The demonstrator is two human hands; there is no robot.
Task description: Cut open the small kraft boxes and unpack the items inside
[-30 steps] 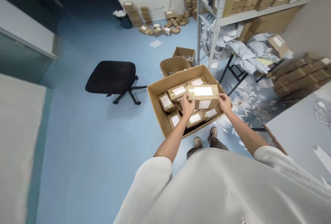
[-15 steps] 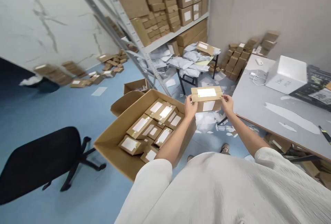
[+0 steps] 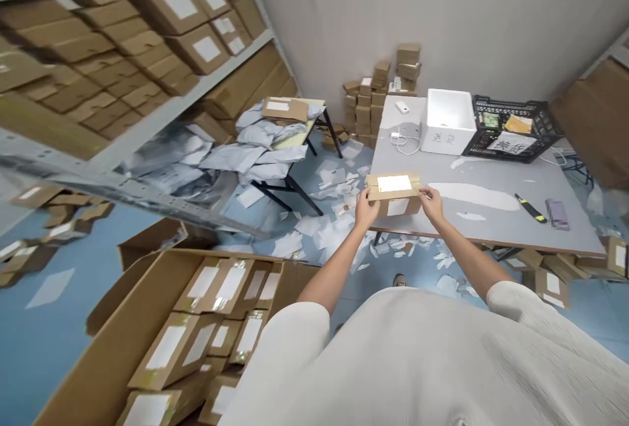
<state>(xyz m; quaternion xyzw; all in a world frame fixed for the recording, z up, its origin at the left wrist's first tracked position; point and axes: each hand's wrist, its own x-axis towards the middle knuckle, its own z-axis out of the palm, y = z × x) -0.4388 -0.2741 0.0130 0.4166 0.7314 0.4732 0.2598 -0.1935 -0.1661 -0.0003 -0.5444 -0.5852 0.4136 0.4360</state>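
A small cardboard box [image 3: 376,190] with white labels on its top and front is held level between my two hands. My left hand [image 3: 366,210] grips its left end, and my right hand [image 3: 432,204] pinches the right end. The box is over the front left edge of the grey table [image 3: 407,224]; whether it touches the tabletop I cannot tell. At lower left stands a large open carton [image 3: 111,328] holding several labelled boxes [image 3: 171,347].
On the table are a white foam box [image 3: 448,131], a black crate [image 3: 515,144], a yellow-black cutter [image 3: 531,208] and a white cable. A metal shelf [image 3: 181,108] of boxes stands left. Paper scraps [image 3: 324,232] litter the floor, and a small table [image 3: 282,141] carries grey mailer bags.
My view has swung right, away from the large carton and towards the grey table. My hands have carried the box along, from above the floor to the table's edge.
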